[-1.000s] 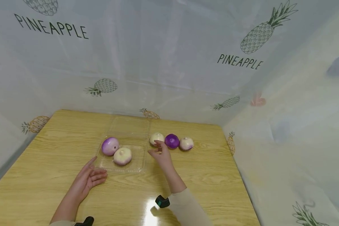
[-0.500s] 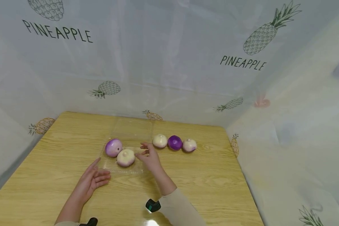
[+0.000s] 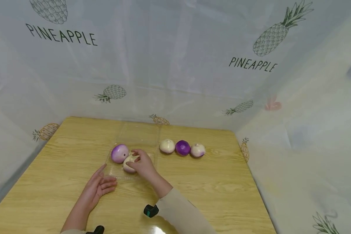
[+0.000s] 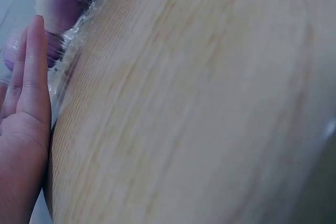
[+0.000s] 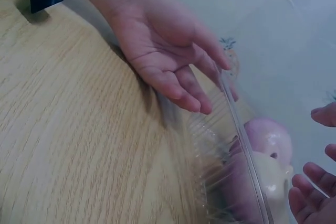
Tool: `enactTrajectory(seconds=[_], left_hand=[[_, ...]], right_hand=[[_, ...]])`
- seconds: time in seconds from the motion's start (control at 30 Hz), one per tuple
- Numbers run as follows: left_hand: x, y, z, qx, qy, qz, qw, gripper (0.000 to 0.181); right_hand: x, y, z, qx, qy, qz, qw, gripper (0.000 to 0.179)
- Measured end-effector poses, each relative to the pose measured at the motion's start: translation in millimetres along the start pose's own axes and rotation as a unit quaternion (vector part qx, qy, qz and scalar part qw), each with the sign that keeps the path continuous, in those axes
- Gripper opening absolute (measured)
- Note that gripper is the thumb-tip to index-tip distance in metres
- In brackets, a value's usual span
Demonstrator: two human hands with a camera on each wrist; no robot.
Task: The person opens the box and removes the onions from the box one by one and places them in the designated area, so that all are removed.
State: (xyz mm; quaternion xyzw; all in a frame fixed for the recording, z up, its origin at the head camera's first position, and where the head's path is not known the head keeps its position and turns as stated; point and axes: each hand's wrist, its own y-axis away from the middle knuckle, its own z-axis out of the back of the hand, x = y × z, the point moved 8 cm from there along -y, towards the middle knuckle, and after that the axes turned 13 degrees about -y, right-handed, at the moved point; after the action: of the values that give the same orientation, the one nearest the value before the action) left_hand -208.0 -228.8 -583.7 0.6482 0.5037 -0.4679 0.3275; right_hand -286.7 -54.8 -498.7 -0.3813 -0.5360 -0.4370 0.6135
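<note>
A clear plastic clamshell box [image 3: 114,170] lies with its lid [image 3: 138,132] folded back. Inside are a purple-and-white onion [image 3: 120,153] and a whitish onion [image 3: 128,168] with a purple underside. My right hand [image 3: 146,167] reaches over the whitish onion, thumb in front and fingers behind, covering part of it. In the right wrist view the fingers [image 5: 310,182] are loosely bent beside that onion, not closed round it. My left hand [image 3: 95,188] is at the box's front left corner, fingers extended, its thumb at the rim.
To the right of the box, a row holds a white onion [image 3: 167,146], a deep purple onion [image 3: 182,148] and a white onion with a purple patch [image 3: 197,150]. The wooden table [image 3: 210,195] meets a pineapple-print sheet [image 3: 175,65] at its back edge.
My right hand has moved left, from beside the row of onions to over the whitish onion in the box. The left hand keeps its place by the box; the view has shifted slightly.
</note>
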Motion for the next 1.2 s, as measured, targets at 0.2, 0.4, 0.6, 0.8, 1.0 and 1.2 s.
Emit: enactTrajectory(seconds=[0.2,0.4,0.6,0.8,1.0,1.2], left_hand=[[0.3,0.3,-0.3,-0.004,-0.008,0.004,1.0,0.06],[-1.3,2.9,0.2,0.001,-0.004,-0.003,1.0,0.058],[-1.6,2.1,0.8,-0.002,-0.013,-0.001,0.9999,0.059],[-0.3,1.4,1.3,-0.009,-0.018,0.006,0.9998,0.06],[1.3,1.6,1.5,-0.011,-0.015,0.003,0.9998,0.059],[0.0,2.4,2.6,-0.015,-0.011,0.004,0.9998,0.059]], right_hand=[[0,-9.2,-13,0.016,0.049,0.009,0.9986,0.049],[-4,-19.8,-21,0.009,0.111,0.013,0.9937,0.049],[0,-30.2,-24,0.005,0.217,0.028,0.9757,0.052],[1,-40.2,-28,-0.003,0.292,0.022,0.9562,0.057],[-2,-47.1,-30,-0.017,0.318,0.003,0.948,0.061],[-8,-53.8,-35,-0.021,0.334,-0.003,0.9423,0.064]])
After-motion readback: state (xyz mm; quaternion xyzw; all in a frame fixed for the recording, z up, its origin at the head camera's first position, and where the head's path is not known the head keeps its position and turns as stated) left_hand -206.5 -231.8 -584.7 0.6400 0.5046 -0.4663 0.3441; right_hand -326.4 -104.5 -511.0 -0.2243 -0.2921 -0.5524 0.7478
